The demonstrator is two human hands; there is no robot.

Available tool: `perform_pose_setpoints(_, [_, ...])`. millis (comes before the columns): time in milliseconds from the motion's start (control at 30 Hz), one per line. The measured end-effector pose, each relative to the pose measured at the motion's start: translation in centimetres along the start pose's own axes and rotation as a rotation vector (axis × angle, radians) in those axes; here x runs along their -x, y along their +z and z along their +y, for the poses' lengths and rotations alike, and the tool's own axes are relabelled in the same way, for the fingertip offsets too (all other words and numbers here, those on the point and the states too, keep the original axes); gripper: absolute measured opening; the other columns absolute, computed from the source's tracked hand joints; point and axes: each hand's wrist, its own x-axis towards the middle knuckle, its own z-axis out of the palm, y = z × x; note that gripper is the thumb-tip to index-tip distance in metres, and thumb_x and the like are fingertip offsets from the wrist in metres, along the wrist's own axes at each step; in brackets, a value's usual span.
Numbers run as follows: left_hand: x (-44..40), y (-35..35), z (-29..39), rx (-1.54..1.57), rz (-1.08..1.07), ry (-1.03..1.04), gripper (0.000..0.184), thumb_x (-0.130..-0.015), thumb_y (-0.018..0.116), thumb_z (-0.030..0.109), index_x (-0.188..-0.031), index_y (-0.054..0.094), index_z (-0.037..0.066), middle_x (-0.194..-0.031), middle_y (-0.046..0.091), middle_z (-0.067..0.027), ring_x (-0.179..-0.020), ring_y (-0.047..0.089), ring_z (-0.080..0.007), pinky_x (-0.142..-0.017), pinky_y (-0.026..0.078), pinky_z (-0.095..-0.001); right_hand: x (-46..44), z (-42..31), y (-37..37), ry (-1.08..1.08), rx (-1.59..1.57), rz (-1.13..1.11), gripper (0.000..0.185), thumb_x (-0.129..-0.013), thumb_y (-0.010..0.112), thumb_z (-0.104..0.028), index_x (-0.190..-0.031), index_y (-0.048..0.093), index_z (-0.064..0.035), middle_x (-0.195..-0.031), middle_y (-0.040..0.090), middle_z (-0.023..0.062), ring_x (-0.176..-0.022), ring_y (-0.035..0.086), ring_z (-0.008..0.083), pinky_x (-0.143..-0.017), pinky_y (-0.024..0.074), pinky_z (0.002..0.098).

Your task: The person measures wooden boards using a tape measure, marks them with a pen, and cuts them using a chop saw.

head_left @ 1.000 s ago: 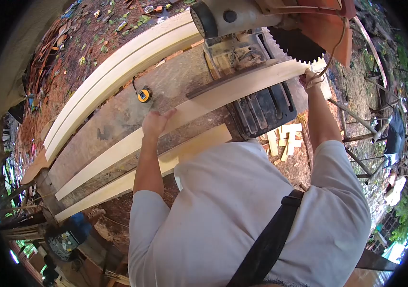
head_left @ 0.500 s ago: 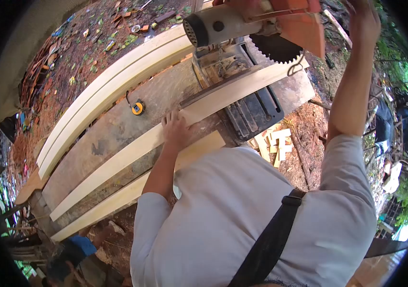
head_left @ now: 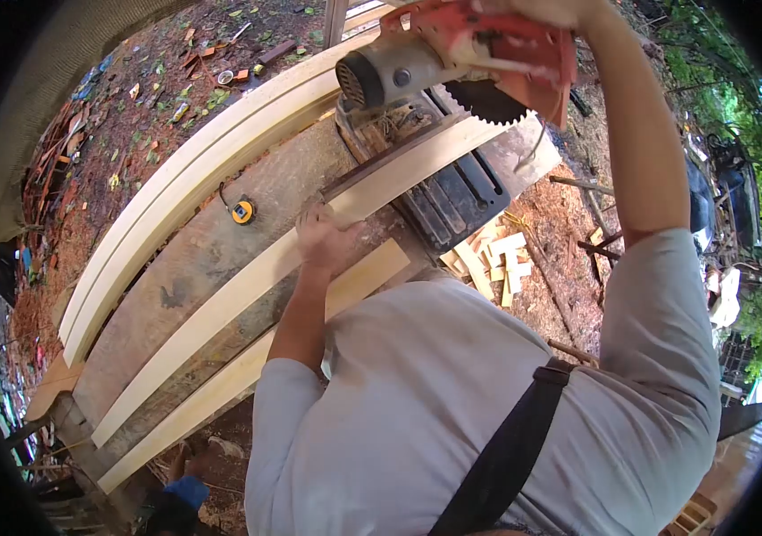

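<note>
My left hand [head_left: 323, 237] presses on a long pale wooden board [head_left: 408, 179], its fingers bent over the far edge. The board lies along a dark fence [head_left: 381, 165] and across the slotted base [head_left: 461, 201] of a miter saw. At the top edge of the view, my right hand [head_left: 551, 11] is closed on the saw's red upper body [head_left: 537, 58], partly cut off by the frame. The toothed blade [head_left: 486, 103] hangs close over the board's right end; whether they touch I cannot tell.
A yellow-and-black tape measure [head_left: 242, 212] lies on the worn bench [head_left: 193, 255]. Long boards [head_left: 158, 188] line its far side, another board [head_left: 220, 389] the near side. Offcuts [head_left: 497, 259] are piled on the ground. A person in blue [head_left: 186, 491] is at lower left.
The saw head has come down, bringing the blade closer to the board. My right hand has moved left with it. My left hand keeps its place on the board; the view has shifted slightly.
</note>
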Motion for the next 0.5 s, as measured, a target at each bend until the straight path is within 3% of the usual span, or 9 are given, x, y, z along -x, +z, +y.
perform_pose_setpoints(67, [0.2,0.1,0.2,-0.01,-0.079,-0.101,0.074,-0.067,0.082,0.054,-0.108,0.066,-0.005,-0.117,0.061,-0.0216,-0.116,0.054,-0.0389,-0.103,0.04,-0.0482,2.9,1.4,2.9,0.034,-0.02,-0.019,0.042,-0.079,0.074,-0.029,-0.103,0.071,0.0045,-0.091,0.072,0.0137,-0.081,0.068,0.0228,-0.073,0.053,0.0372])
perform_pose_setpoints(133, [0.5,0.7,-0.1,-0.008,-0.063,-0.098,0.076,-0.067,0.082,0.055,-0.109,0.066,-0.007,-0.118,0.061,-0.0221,-0.117,0.054,-0.0389,-0.104,0.039,-0.0481,5.0,3.4,6.2,-0.081,-0.193,0.013,0.037,-0.083,0.065,-0.016,-0.116,0.062,-0.0001,-0.098,0.07,0.0146,-0.084,0.068,0.0232,-0.077,0.0515,0.034])
perform_pose_setpoints(167, [0.4,0.8,-0.2,-0.018,-0.037,-0.091,0.079,-0.067,0.082,0.056,-0.11,0.065,-0.008,-0.12,0.061,-0.0226,-0.118,0.053,-0.0388,-0.105,0.039,-0.048,5.8,3.7,7.1,-0.084,-0.189,0.009,0.037,-0.083,0.065,-0.016,-0.116,0.062,-0.0001,-0.098,0.07,0.0146,-0.084,0.068,0.0232,-0.077,0.0515,0.034])
perform_pose_setpoints(233, [0.2,0.9,-0.5,-0.029,-0.084,-0.107,0.079,-0.067,0.082,0.056,-0.109,0.065,-0.009,-0.12,0.061,-0.0232,-0.119,0.053,-0.0389,-0.105,0.038,-0.0479,7.0,4.3,8.6,0.064,-0.402,-0.171,0.043,-0.08,0.064,-0.011,-0.118,0.056,0.0074,-0.092,0.068,0.0138,-0.082,0.064,0.015,-0.076,0.0511,0.0307])
perform_pose_setpoints(267, [0.1,0.8,-0.5,-0.04,-0.136,-0.114,0.079,-0.067,0.082,0.056,-0.109,0.066,-0.009,-0.121,0.061,-0.0238,-0.12,0.053,-0.039,-0.106,0.038,-0.0478,7.1,5.1,9.7,0.065,-0.406,-0.169,0.043,-0.08,0.064,-0.011,-0.118,0.056,0.0074,-0.092,0.068,0.0138,-0.082,0.064,0.015,-0.076,0.0511,0.0307])
perform_pose_setpoints(333, [-0.4,0.7,0.2,-0.045,-0.134,-0.141,0.079,-0.067,0.082,0.056,-0.108,0.066,-0.009,-0.121,0.061,-0.024,-0.119,0.053,-0.0393,-0.106,0.038,-0.0479,7.3,6.7,11.5,0.052,-0.632,-0.126,0.045,-0.078,0.066,-0.009,-0.118,0.054,0.0074,-0.081,0.066,0.0128,-0.071,0.065,0.0158,-0.066,0.052,0.0294])
perform_pose_setpoints(367, [-0.7,0.6,0.5,-0.046,-0.13,-0.178,0.078,-0.067,0.082,0.056,-0.107,0.067,-0.009,-0.121,0.061,-0.0243,-0.119,0.053,-0.0396,-0.107,0.038,-0.048,7.5,5.5,10.0,0.155,-0.709,-0.288,0.037,-0.079,0.068,-0.011,-0.112,0.057,0.0034,-0.073,0.065,0.0107,-0.058,0.062,0.0138,-0.054,0.0503,0.0278])
perform_pose_setpoints(467, [-1.3,-1.1,1.8,-0.001,-0.226,-0.203,0.074,-0.067,0.082,0.054,-0.104,0.068,-0.008,-0.124,0.059,-0.0235,-0.122,0.051,-0.0388,-0.108,0.036,-0.0479,8.4,3.5,9.2,0.244,-0.843,-0.303,0.031,-0.082,0.07,-0.015,-0.107,0.059,0.001,-0.07,0.065,0.01,-0.05,0.058,0.0121,-0.047,0.0479,0.0269])
perform_pose_setpoints(500, [-1.0,-0.9,1.8,-0.005,-0.234,-0.195,0.074,-0.067,0.082,0.054,-0.104,0.068,-0.008,-0.124,0.059,-0.0235,-0.122,0.051,-0.0388,-0.108,0.036,-0.0479,8.5,3.2,8.8,0.289,-0.8,-0.334,0.031,-0.084,0.07,-0.018,-0.107,0.061,0.0005,-0.071,0.066,0.009,-0.055,0.059,0.0099,-0.05,0.049,0.0256])
